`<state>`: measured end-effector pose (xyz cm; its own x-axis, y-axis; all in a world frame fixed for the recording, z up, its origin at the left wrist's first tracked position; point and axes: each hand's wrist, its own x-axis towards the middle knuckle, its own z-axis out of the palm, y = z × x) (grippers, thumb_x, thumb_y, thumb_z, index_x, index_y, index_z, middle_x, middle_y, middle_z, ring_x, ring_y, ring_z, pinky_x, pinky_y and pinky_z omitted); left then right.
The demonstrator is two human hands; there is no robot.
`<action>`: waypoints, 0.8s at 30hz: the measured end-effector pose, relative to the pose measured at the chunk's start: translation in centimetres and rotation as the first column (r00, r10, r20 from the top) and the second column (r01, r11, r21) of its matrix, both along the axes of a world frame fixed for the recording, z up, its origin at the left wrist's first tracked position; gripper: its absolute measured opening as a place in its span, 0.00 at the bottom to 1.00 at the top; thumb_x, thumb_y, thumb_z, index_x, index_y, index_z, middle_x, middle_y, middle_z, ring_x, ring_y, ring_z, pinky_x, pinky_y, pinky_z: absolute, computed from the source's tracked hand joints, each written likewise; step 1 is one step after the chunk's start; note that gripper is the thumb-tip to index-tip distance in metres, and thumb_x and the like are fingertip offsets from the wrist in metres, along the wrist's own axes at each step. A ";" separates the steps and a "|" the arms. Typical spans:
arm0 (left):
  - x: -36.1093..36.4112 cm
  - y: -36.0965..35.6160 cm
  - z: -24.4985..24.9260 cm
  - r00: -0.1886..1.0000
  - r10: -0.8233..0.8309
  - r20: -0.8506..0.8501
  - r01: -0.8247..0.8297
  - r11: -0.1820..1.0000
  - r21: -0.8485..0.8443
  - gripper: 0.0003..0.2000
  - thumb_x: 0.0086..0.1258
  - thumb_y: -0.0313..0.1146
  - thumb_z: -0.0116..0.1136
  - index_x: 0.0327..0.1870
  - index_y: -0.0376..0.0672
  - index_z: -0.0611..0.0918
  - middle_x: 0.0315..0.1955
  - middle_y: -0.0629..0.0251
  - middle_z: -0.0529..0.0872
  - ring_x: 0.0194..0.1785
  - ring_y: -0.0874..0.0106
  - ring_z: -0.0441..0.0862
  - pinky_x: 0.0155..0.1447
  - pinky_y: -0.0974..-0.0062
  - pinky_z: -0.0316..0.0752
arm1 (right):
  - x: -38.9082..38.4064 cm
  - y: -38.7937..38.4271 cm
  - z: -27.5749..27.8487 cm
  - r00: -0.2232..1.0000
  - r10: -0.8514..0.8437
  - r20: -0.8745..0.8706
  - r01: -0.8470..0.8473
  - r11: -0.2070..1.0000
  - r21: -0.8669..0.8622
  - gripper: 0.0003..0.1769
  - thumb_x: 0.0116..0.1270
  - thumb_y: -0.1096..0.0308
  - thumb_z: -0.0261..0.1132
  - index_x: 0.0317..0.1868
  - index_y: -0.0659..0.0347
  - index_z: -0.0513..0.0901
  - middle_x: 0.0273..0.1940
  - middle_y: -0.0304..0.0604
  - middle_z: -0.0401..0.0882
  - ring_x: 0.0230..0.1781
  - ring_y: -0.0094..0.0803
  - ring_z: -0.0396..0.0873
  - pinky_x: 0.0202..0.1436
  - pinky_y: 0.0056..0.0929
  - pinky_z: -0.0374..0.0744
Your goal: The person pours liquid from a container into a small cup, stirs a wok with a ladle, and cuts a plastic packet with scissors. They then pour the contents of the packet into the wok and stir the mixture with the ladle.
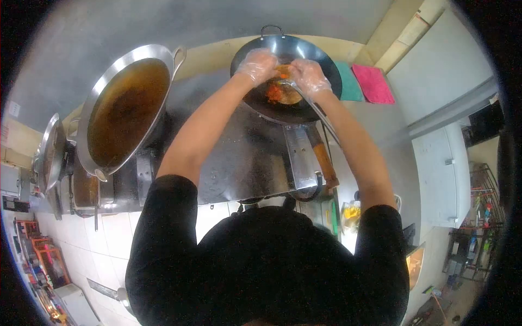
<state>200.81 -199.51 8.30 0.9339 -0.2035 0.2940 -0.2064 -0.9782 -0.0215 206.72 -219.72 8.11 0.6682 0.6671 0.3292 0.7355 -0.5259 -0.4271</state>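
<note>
Right hand (310,77): gloved, grip closed round the top of a long metal utensil (322,117), working end down in the food (278,92). Left hand (256,65): gloved too, fingers curled down onto the orange-red food; can't tell whether pinching anything or just steadying. Food in the middle of the black wok (310,54), both hands directly over it.

Risks, judged not seen:
- Thin plastic gloves low over the wok: could soften or stick if hot. No flame visible, so unconfirmed.
- Utensil shaft running out over the wok's near rim toward the body: easy to knock with the right forearm and flip food out.
- Left of the wok, big steel pan (128,108) full of dark liquid, tilted, near the left elbow: splash on a wide elbow swing.

Around:
- Farther left of the wok, another pan (49,152), edge-on.
- Near side of the wok, steel stove top (239,157) and a wooden handle (324,157).
- Right of the wok, green cloth (348,81) and pink cloth (374,84), lying flat, apart from the hands.

Nothing between hands and food.
</note>
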 end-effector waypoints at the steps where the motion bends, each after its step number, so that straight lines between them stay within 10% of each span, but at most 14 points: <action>1: -0.2 0.1 0.1 1.000 0.018 -0.007 -0.018 1.000 -0.005 0.16 0.67 0.49 0.66 0.43 0.45 0.88 0.44 0.53 0.86 0.53 0.54 0.81 0.60 0.55 0.75 | 0.0 0.0 0.0 1.000 0.000 -0.001 0.000 1.000 0.000 0.14 0.76 0.59 0.57 0.46 0.60 0.83 0.47 0.57 0.84 0.50 0.57 0.81 0.57 0.51 0.78; 8: -0.9 1.2 -0.4 0.985 -0.146 0.094 0.156 0.983 -0.102 0.15 0.70 0.46 0.64 0.43 0.43 0.88 0.46 0.55 0.86 0.58 0.55 0.79 0.66 0.56 0.73 | 0.7 -0.8 -0.7 0.990 -0.010 0.139 0.025 0.994 -0.104 0.14 0.75 0.60 0.58 0.47 0.63 0.84 0.45 0.59 0.84 0.51 0.58 0.80 0.58 0.53 0.76; 24: -0.7 -0.5 -2.7 0.999 0.036 0.035 -0.032 0.994 -0.105 0.07 0.65 0.32 0.62 0.35 0.40 0.89 0.41 0.49 0.88 0.48 0.50 0.86 0.57 0.56 0.80 | -1.1 0.5 -3.1 0.983 -0.066 0.173 0.109 0.962 -0.251 0.11 0.68 0.74 0.57 0.48 0.63 0.82 0.51 0.59 0.83 0.54 0.54 0.82 0.59 0.50 0.80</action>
